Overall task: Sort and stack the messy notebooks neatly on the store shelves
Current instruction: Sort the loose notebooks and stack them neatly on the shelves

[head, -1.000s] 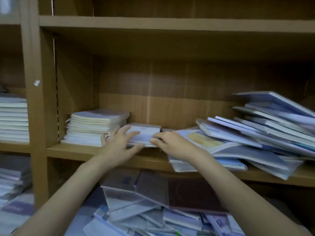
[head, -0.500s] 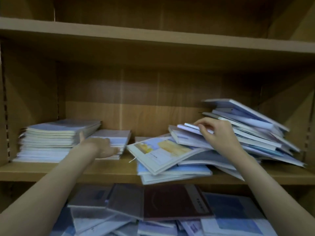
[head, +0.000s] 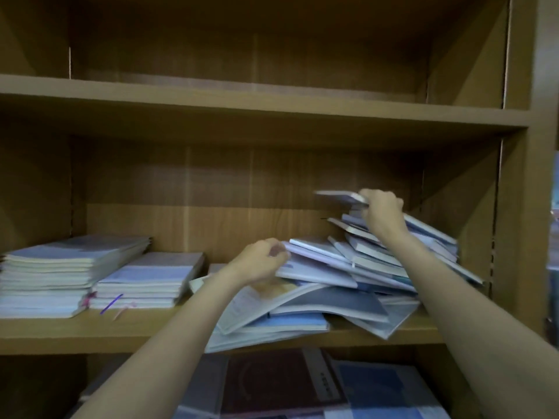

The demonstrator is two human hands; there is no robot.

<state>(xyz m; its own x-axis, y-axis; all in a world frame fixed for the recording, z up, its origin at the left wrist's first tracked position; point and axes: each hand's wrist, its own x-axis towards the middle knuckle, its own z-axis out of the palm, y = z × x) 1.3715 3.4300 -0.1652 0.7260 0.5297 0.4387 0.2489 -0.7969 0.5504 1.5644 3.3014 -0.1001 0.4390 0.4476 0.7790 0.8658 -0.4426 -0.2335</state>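
A messy heap of blue and white notebooks (head: 338, 285) slumps across the right half of the middle shelf (head: 151, 331). My right hand (head: 382, 211) grips the topmost notebook (head: 338, 196) at the heap's peak and holds it tilted above the rest. My left hand (head: 260, 261) grips the left edges of notebooks partway down the heap. On the shelf's left stand two neat stacks: a tall notebook stack (head: 57, 273) and a lower notebook stack (head: 148, 279) beside it.
The shelf above (head: 242, 107) holds nothing in view. Below the middle shelf lie more loose books, among them a dark red book (head: 272, 382) and a blue book (head: 378, 388). A wooden upright (head: 517, 207) closes off the right side.
My left hand left the lower neat stack and moved right onto the messy heap. My right hand climbed to the top of the heap and lifted the topmost notebook. The view shifted right.
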